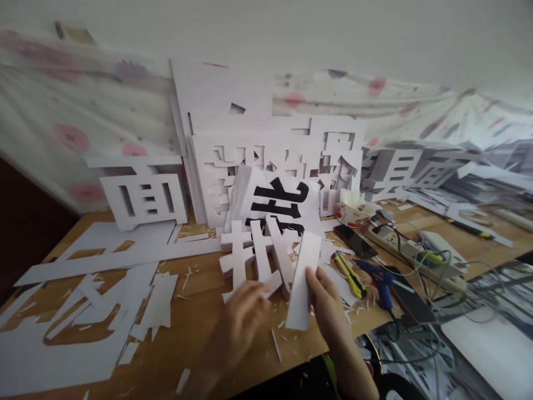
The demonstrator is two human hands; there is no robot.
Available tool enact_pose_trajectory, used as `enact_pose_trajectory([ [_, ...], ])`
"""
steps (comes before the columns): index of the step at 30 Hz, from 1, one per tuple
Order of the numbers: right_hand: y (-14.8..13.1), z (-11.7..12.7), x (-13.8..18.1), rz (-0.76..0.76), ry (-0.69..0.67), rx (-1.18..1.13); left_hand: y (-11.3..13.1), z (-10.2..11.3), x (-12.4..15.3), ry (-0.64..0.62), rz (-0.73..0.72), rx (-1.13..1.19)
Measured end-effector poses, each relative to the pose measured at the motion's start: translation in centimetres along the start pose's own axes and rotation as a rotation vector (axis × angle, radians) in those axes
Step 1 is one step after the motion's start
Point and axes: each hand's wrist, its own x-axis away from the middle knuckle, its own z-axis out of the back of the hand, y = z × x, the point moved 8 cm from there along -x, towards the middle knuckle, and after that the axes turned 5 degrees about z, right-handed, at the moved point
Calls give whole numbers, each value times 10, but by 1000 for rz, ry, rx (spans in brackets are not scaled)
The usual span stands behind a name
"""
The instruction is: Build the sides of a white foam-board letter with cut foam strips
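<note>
My right hand (327,303) is closed on a white foam-board strip (306,280), gripping its right edge and holding it tilted over the table. My left hand (244,311), blurred by motion, is in front of the white foam-board character (239,253); its fingers are loosely bent and apart, with nothing visible in them. That thick-sided character leans against a paper sheet (281,200) printed with black strokes. The strip hides part of its right side. To the right of my right hand lie a yellow utility knife (350,275) and a blue glue gun (381,278).
Cut foam-board sheets (137,258) and scraps cover the table's left side. Finished white characters (144,194) and stencil-like boards (216,161) stand along the wall. At right are a phone (355,240), a paper bowl (356,211), a power strip (416,255) and tangled cables.
</note>
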Motion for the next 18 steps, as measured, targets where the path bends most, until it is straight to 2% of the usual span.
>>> enact_pose_trajectory([
  [3,2,9,-30,-22,-6,-40,-42,74,-12,421,71,-52],
  [5,5,0,-50,-1,-57,-38,-77,96,-21,514,122,-27],
  [7,11,-13,-64,31,-103,-27,-108,96,-32,478,165,67],
  [9,17,-24,-70,58,-138,15,-129,85,-41,413,190,137],
  [12,14,-28,-67,83,-169,143,-140,74,-47,406,200,134],
  [15,-15,-23,-46,177,-134,275,-141,75,-47,458,212,87],
  [16,-32,-22,-36,254,-111,331,-140,76,-46,466,215,77],
  [18,-85,-33,-1,696,-80,656,-137,77,-46,463,217,75],
])
